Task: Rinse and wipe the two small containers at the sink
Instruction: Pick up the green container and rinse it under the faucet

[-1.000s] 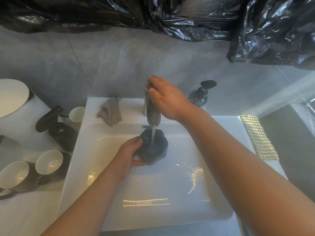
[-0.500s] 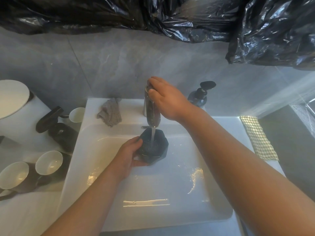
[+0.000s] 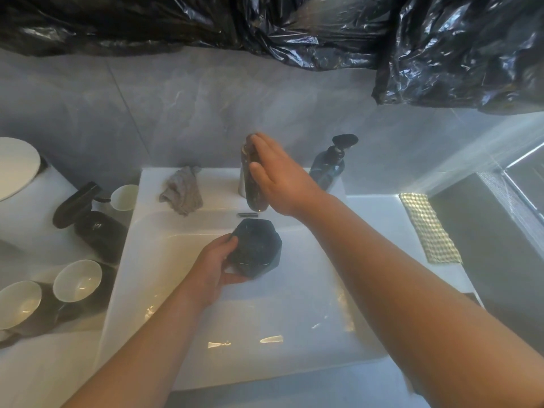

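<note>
My left hand (image 3: pixel 216 267) grips a small dark faceted container (image 3: pixel 258 249) by its left side, holding it over the white sink basin (image 3: pixel 164 290) just below the tap spout. My right hand (image 3: pixel 281 181) lies on the tap handle (image 3: pixel 253 178) with its fingers straight and flat against it. No water stream shows under the spout. A second dark container (image 3: pixel 98 237) with a black pump top stands on the counter left of the sink. A grey cloth (image 3: pixel 182 192) lies crumpled on the sink's back rim, left of the tap.
A dark blue soap dispenser (image 3: pixel 331 167) stands right of the tap. A woven yellow-green mat (image 3: pixel 429 228) lies on the right rim. Three white-lined cups (image 3: pixel 78 279) and a white plate (image 3: pixel 14 166) sit on the left counter. Black plastic sheeting (image 3: pixel 294 22) hangs above.
The water stream that ran into the container has stopped. My right hand's fingers have straightened on the tap handle. The left hand still holds the container under the spout.
</note>
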Demonstrator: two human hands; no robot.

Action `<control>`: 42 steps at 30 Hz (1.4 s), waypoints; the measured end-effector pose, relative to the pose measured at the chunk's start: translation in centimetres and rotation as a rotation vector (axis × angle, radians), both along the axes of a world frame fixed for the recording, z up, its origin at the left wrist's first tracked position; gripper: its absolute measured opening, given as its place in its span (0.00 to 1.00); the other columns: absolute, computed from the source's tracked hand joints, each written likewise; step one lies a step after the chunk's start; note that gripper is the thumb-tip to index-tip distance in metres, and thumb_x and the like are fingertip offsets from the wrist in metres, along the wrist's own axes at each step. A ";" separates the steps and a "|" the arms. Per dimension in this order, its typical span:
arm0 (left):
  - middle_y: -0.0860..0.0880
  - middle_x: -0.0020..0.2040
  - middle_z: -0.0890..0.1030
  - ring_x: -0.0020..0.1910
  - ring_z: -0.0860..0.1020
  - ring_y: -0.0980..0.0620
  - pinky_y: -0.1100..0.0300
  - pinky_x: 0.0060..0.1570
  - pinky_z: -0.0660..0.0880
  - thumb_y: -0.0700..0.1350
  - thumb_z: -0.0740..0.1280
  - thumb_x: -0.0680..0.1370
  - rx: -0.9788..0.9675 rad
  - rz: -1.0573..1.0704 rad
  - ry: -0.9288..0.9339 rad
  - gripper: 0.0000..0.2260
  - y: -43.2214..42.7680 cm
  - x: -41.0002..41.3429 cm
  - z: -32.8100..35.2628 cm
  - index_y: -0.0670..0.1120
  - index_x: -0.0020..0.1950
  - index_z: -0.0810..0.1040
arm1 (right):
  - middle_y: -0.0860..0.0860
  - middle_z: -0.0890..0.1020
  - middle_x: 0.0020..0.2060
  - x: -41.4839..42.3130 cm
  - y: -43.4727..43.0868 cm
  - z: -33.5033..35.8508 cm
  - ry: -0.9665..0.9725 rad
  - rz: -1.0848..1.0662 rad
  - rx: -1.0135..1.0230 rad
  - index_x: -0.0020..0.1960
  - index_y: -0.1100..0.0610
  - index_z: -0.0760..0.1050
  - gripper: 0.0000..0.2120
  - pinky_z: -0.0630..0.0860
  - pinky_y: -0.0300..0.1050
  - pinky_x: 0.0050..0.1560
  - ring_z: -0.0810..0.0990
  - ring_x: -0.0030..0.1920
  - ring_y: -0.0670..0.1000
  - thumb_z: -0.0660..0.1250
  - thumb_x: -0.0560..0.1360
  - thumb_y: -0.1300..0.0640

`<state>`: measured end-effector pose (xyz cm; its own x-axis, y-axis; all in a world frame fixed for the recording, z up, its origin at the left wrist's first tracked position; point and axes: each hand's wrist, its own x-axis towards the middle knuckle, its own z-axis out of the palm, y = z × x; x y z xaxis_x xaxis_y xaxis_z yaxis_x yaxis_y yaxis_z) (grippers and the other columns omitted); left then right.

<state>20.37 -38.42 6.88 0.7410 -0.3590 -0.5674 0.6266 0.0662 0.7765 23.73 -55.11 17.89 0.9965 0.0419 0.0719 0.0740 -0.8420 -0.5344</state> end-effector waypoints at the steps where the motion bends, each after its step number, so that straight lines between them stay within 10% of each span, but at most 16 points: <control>1: 0.55 0.41 0.86 0.40 0.84 0.57 0.52 0.33 0.82 0.43 0.60 0.83 -0.003 -0.004 -0.005 0.10 0.1 -0.1 0.1 0.49 0.52 0.82 | 0.53 0.66 0.73 -0.2 0.1 0.1 0.015 -0.022 0.018 0.74 0.56 0.61 0.28 0.74 0.57 0.63 0.72 0.65 0.56 0.48 0.78 0.44; 6: 0.55 0.40 0.86 0.41 0.83 0.55 0.48 0.39 0.82 0.44 0.61 0.83 0.016 -0.022 -0.049 0.10 0.5 -0.8 0.2 0.50 0.51 0.83 | 0.49 0.70 0.73 -5.0 -0.3 -0.8 0.050 -0.276 0.195 0.78 0.49 0.61 0.24 0.67 0.47 0.72 0.72 0.70 0.52 0.58 0.83 0.50; 9: 0.53 0.41 0.86 0.44 0.82 0.52 0.42 0.49 0.80 0.45 0.61 0.82 0.016 0.005 -0.053 0.12 0.7 -1.6 0.0 0.51 0.49 0.84 | 0.49 0.77 0.66 -9.8 -1.0 -2.5 0.133 -0.462 0.198 0.73 0.53 0.70 0.19 0.62 0.25 0.50 0.76 0.64 0.50 0.60 0.83 0.55; 14: 0.51 0.43 0.87 0.43 0.82 0.51 0.48 0.44 0.79 0.45 0.59 0.83 -0.028 0.070 -0.050 0.13 0.5 -3.6 -0.7 0.49 0.51 0.84 | 0.55 0.78 0.44 -12.8 -1.5 -8.7 0.295 -0.517 0.544 0.54 0.70 0.76 0.18 0.73 0.49 0.49 0.77 0.45 0.56 0.61 0.77 0.54; 22: 0.49 0.49 0.88 0.47 0.84 0.50 0.44 0.48 0.79 0.48 0.57 0.84 -0.012 0.093 -0.100 0.17 0.7 -6.3 -2.8 0.49 0.52 0.86 | 0.59 0.83 0.54 -13.7 -0.9 -12.0 0.438 -0.309 0.785 0.56 0.62 0.76 0.27 0.75 0.44 0.42 0.80 0.44 0.56 0.53 0.74 0.42; 34: 0.42 0.55 0.83 0.47 0.81 0.45 0.43 0.46 0.83 0.48 0.58 0.84 0.033 0.103 -0.089 0.16 0.9 -8.2 -3.6 0.44 0.63 0.80 | 0.47 0.72 0.40 -15.3 0.9 -16.2 0.320 -0.359 0.750 0.48 0.57 0.70 0.07 0.68 0.26 0.24 0.72 0.37 0.43 0.56 0.82 0.64; 42: 0.43 0.40 0.87 0.37 0.86 0.46 0.42 0.48 0.82 0.46 0.55 0.86 0.011 -0.027 -0.239 0.16 0.8 -8.3 -3.8 0.41 0.53 0.80 | 0.53 0.79 0.40 -15.5 0.4 -16.5 0.269 -0.355 0.871 0.46 0.55 0.76 0.12 0.79 0.46 0.41 0.80 0.45 0.56 0.54 0.82 0.58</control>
